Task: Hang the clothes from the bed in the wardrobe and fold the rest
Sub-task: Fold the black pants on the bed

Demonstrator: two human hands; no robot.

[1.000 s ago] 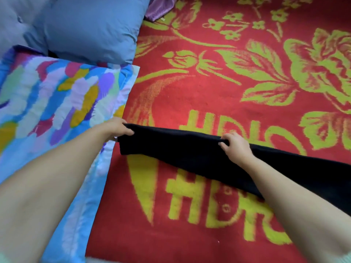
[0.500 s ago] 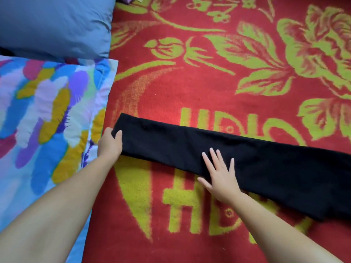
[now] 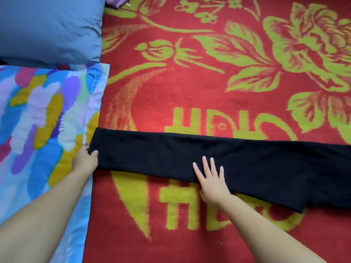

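The black garment point(image 3: 190, 156) lies flat on the red blanket point(image 3: 190, 82), long axis left to right. Your left hand point(image 3: 85, 160) pinches its left end — the nearer grip for folding across; your right hand point(image 3: 212, 179) presses mid-length, fingers straight.

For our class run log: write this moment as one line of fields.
step: flatten black garment on red blanket | left hand: grips end | right hand: flat on it | folded: lengthwise

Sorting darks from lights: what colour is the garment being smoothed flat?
Plain black garment, no pattern; the head view shows it.
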